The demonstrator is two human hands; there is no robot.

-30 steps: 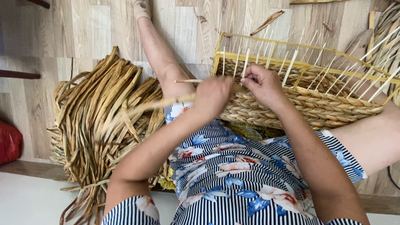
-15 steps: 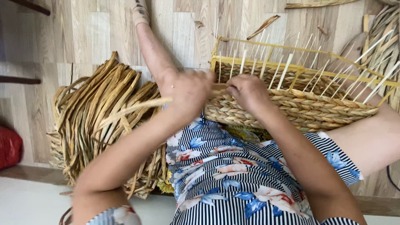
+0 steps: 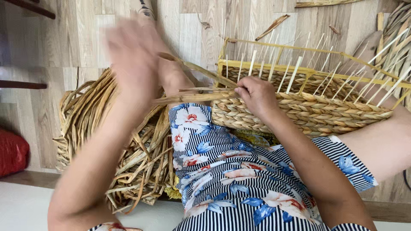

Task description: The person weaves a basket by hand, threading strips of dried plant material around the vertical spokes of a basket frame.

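Note:
A half-woven rectangular basket (image 3: 317, 111) of braided dried grass rests on my lap, with pale upright stakes rising from a yellow frame. My right hand (image 3: 256, 95) presses on the basket's near left corner, pinching the woven strands there. My left hand (image 3: 132, 55) is raised and blurred to the left of the basket, fingers spread. A long dried strand (image 3: 192, 68) runs from near that hand to the basket corner; whether the hand grips it is unclear. A second strand (image 3: 188, 99) lies flat from the corner toward the left.
A large bundle of dried grass strands (image 3: 128, 145) lies on the wooden floor to my left. A red object (image 3: 13, 152) sits at the far left edge. More woven material (image 3: 398, 30) is at the top right. My striped floral dress (image 3: 231, 171) fills the lower middle.
My left hand has lifted away from the basket corner, up and to the left, drawing a strand out. My right hand has stayed at the corner.

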